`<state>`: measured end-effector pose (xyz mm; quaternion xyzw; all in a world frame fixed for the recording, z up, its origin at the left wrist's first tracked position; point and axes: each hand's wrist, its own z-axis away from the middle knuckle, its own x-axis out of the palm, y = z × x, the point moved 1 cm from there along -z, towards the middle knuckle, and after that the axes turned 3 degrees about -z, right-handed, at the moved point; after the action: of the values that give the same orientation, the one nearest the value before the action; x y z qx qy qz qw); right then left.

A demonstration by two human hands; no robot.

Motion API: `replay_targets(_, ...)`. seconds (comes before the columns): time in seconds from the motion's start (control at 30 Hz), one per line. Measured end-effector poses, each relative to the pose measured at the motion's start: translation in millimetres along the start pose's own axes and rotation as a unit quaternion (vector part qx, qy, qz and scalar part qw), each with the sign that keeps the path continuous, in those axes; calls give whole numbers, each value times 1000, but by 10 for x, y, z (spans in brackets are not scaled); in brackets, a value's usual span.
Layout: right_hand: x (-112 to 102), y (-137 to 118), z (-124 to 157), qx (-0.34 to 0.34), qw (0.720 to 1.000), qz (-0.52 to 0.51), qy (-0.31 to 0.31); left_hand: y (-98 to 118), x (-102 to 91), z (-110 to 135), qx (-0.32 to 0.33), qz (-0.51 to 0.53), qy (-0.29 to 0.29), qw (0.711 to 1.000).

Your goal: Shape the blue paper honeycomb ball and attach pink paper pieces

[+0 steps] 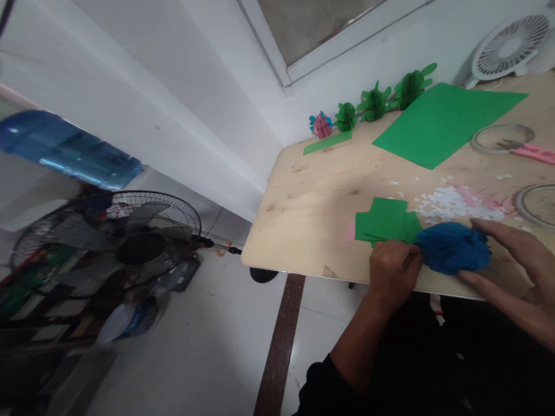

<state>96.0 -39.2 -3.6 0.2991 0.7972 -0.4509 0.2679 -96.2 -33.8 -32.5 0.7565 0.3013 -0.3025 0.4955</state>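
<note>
A blue ruffled paper ball (453, 248) rests on the wooden table (321, 196) near its front edge. My left hand (394, 271) is curled and pinches the ball's left end. My right hand (518, 260) has its fingers stretched out, cupping the ball from the right and touching it. Just behind my left hand lie several small green paper squares (384, 222), overlapping each other.
A large green sheet (442, 121), a green strip (327, 143), green paper balls (375, 104), a pink and blue one (321, 124), white scraps (451, 202), tape rolls (498, 138), pink scissors (533, 153) and a white desk fan (509, 49) are on the table. A black floor fan (139, 248) stands left.
</note>
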Motion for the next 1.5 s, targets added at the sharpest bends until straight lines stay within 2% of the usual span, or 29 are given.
replay_targets(0.27,-112,303,199,9,1000,-6,-5,-6,-32,18,-35,34,21,999)
replay_targets(0.53,-63,252,81,-18,1000,2,-26,6,-38,7,-38,37,21,998)
replay_targets(0.73,25,323,63,-24,998,17,-49,4,-40,-3,-36,40,12,998)
replay_targets(1.03,42,420,36,43,998,11,-47,-44,34,-16,-16,16,3,1000)
replay_targets(1.23,12,367,26,117,992,-9,-51,-50,67,-3,42,-41,48,997)
replay_targets(1.5,-18,293,-14,190,979,-34,-68,-44,77,6,85,-95,86,988)
